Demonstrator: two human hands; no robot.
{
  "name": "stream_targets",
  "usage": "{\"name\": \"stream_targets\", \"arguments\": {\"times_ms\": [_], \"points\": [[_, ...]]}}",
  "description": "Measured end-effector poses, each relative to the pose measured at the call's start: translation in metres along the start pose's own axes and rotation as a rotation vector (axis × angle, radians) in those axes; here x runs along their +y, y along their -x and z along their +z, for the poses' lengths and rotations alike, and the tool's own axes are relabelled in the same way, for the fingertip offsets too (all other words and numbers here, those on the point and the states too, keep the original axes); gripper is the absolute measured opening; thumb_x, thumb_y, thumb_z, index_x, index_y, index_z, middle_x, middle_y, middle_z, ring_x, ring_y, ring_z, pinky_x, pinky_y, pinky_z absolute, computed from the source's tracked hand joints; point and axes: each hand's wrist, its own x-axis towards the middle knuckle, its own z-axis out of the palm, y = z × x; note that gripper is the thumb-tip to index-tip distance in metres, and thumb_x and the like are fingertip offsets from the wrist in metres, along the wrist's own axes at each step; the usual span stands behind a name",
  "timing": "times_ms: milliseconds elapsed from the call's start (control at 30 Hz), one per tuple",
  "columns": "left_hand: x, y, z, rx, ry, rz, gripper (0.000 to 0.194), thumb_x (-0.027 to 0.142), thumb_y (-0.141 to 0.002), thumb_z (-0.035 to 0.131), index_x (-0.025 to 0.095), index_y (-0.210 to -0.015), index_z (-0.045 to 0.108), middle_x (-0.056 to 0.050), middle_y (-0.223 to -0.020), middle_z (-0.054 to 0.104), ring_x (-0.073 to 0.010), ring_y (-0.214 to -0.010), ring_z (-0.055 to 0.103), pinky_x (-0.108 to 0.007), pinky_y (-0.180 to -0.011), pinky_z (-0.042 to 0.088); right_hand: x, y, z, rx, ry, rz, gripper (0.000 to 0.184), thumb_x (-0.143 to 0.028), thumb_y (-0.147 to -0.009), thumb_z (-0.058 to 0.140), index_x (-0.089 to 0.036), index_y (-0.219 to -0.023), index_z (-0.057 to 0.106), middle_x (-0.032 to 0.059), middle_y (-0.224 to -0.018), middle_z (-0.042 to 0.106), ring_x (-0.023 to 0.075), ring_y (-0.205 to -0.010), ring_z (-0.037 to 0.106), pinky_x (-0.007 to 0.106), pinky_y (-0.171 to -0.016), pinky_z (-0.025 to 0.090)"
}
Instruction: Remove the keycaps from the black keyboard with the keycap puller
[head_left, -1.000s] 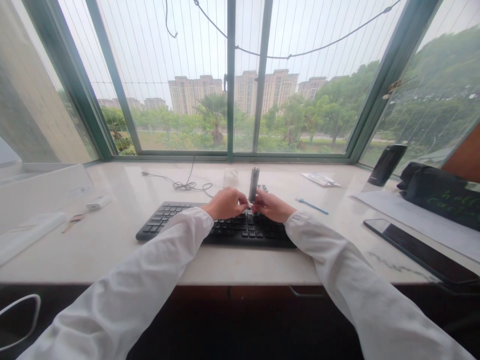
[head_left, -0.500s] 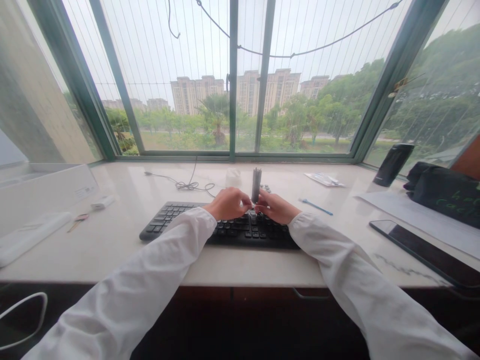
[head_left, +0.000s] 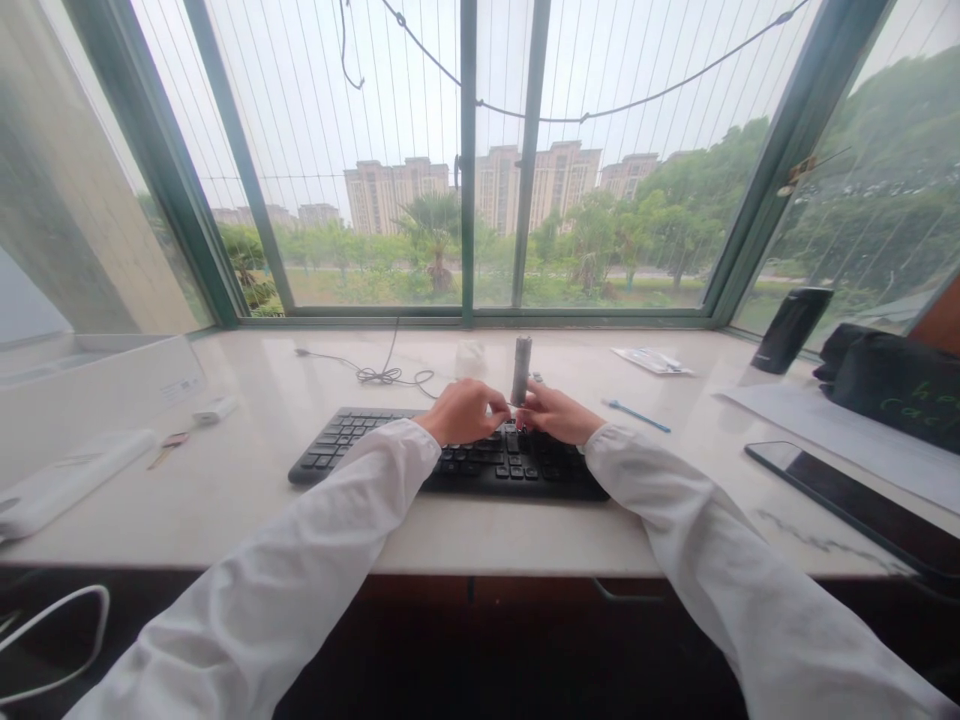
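A black keyboard [head_left: 352, 437] lies on the pale desk beneath both of my hands. My left hand [head_left: 466, 411] is over its middle, thumb and forefinger pinched together. Whatever sits in that pinch is too small to make out. Close beside it, my right hand [head_left: 559, 413] has its fingertips drawn together low over the keys, nearly meeting the left fingertips. A dark grey cylinder [head_left: 522, 370] rises upright just behind the right fingertips. I cannot tell whether the fingers touch it; its lower end is hidden.
A coiled cable [head_left: 381, 375] and a translucent small container [head_left: 471, 358] lie behind the keyboard. To the right are a blue stick [head_left: 637, 415], a packet [head_left: 652, 361], a phone [head_left: 840, 500], paper and a black bottle [head_left: 792, 330]. A key [head_left: 169, 448] and white box [head_left: 142, 372] are left.
The whole view has shifted slightly, so the desk things appear a little farther right and lower. My hands stay together over the keyboard, with only slight finger movement.
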Motion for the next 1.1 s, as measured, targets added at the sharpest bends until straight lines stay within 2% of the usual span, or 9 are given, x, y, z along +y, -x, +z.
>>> {"name": "stream_targets", "arguments": {"times_ms": [67, 200, 267, 500, 700, 933, 1100], "points": [[0.0, 0.0, 0.001, 0.0, -0.004, 0.004, 0.019, 0.033, -0.082, 0.058, 0.026, -0.083, 0.077, -0.001, -0.077, 0.072, -0.0151, -0.07, 0.061, -0.025, -0.065, 0.04, 0.0, -0.001, -0.001, -0.013, -0.047, 0.015, 0.031, -0.026, -0.078, 0.058, -0.017, -0.107, 0.048, -0.0023, -0.067, 0.062, 0.0106, -0.057, 0.052, 0.023, -0.055, 0.043], [0.0, 0.0, 0.003, -0.006, 0.008, 0.012, 0.018, 0.032, -0.082, 0.06, 0.026, -0.085, 0.076, -0.001, -0.077, 0.072, -0.015, -0.071, 0.062, -0.025, -0.065, 0.04, 0.002, -0.003, -0.002, -0.052, -0.156, 0.155, 0.039, -0.033, -0.075, 0.064, -0.017, -0.106, 0.046, -0.0012, -0.066, 0.062, 0.0108, -0.053, 0.052, 0.021, -0.044, 0.037], [0.0, 0.0, 0.003, -0.008, 0.016, 0.018, 0.018, 0.033, -0.083, 0.059, 0.026, -0.086, 0.076, -0.001, -0.078, 0.072, -0.015, -0.071, 0.062, -0.024, -0.065, 0.04, 0.003, -0.003, -0.002, -0.062, -0.179, 0.181, 0.043, -0.037, -0.073, 0.067, -0.017, -0.105, 0.045, -0.0005, -0.066, 0.062, 0.012, -0.054, 0.054, 0.021, -0.042, 0.038], [0.0, 0.001, 0.004, -0.029, 0.013, -0.009, 0.017, 0.033, -0.082, 0.06, 0.027, -0.09, 0.074, 0.001, -0.083, 0.072, -0.0139, -0.072, 0.063, -0.024, -0.068, 0.043, 0.004, -0.001, -0.003, -0.073, -0.228, 0.138, 0.057, -0.05, -0.072, 0.071, -0.016, -0.108, 0.044, 0.0007, -0.069, 0.064, 0.0134, -0.059, 0.06, 0.027, -0.056, 0.05], [-0.005, 0.0, 0.01, -0.02, 0.018, -0.034, 0.016, 0.03, -0.084, 0.057, 0.027, -0.089, 0.072, 0.002, -0.092, 0.071, -0.0138, -0.076, 0.062, -0.023, -0.07, 0.044, 0.007, -0.004, -0.001, -0.048, -0.175, 0.08, 0.059, -0.054, -0.074, 0.068, -0.016, -0.112, 0.043, -0.0002, -0.07, 0.063, 0.0114, -0.058, 0.056, 0.023, -0.049, 0.043], [-0.008, 0.0, 0.012, -0.023, 0.021, -0.026, 0.016, 0.028, -0.083, 0.056, 0.026, -0.088, 0.072, 0.0, -0.096, 0.071, -0.0166, -0.082, 0.063, -0.026, -0.073, 0.046, 0.011, -0.005, -0.001, -0.036, -0.108, 0.072, 0.058, -0.048, -0.076, 0.066, -0.017, -0.119, 0.043, -0.0023, -0.068, 0.06, 0.0106, -0.056, 0.052, 0.022, -0.047, 0.038], [-0.008, 0.0, 0.011, -0.028, 0.025, -0.01, 0.017, 0.025, -0.083, 0.056, 0.027, -0.089, 0.072, 0.001, -0.096, 0.071, -0.0174, -0.087, 0.064, -0.026, -0.077, 0.047, 0.017, -0.004, -0.005, -0.02, -0.064, 0.009, 0.049, -0.041, -0.077, 0.067, -0.017, -0.114, 0.048, 0.0, -0.075, 0.064, 0.0137, -0.068, 0.058, 0.026, -0.064, 0.046]]}}
